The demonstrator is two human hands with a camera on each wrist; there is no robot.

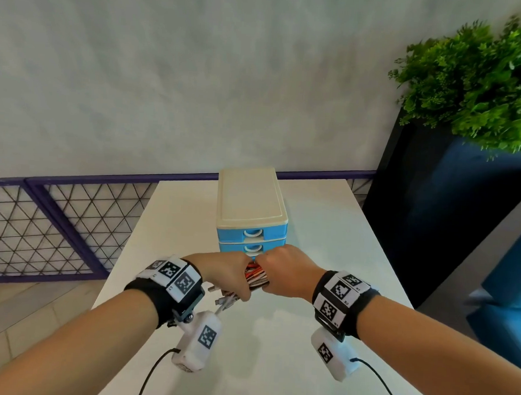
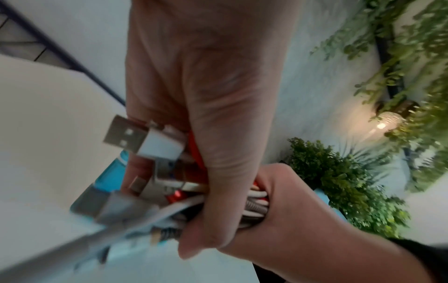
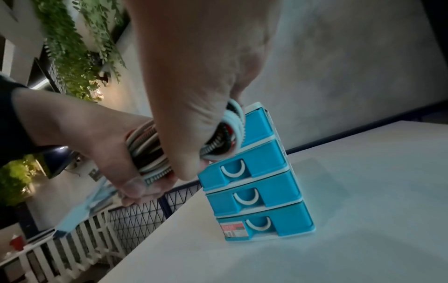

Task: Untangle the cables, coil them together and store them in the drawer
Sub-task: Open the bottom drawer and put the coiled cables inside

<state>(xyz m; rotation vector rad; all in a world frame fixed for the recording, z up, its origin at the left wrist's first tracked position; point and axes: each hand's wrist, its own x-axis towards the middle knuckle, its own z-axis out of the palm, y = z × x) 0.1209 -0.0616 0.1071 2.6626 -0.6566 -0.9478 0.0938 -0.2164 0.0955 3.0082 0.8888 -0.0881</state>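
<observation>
Both hands hold one coiled bundle of cables, with red, white and striped strands, above the white table. My left hand grips the bundle's left side, and several USB plugs stick out below it. My right hand grips the right side, where the loops bulge out past its fingers. Just behind the hands stands a small blue drawer unit with a cream top. All three drawers are closed.
A dark planter with green foliage stands at the table's right. A purple mesh railing runs along the left and behind. The table's near part lies under my forearms, and thin black leads hang from the wrist cameras.
</observation>
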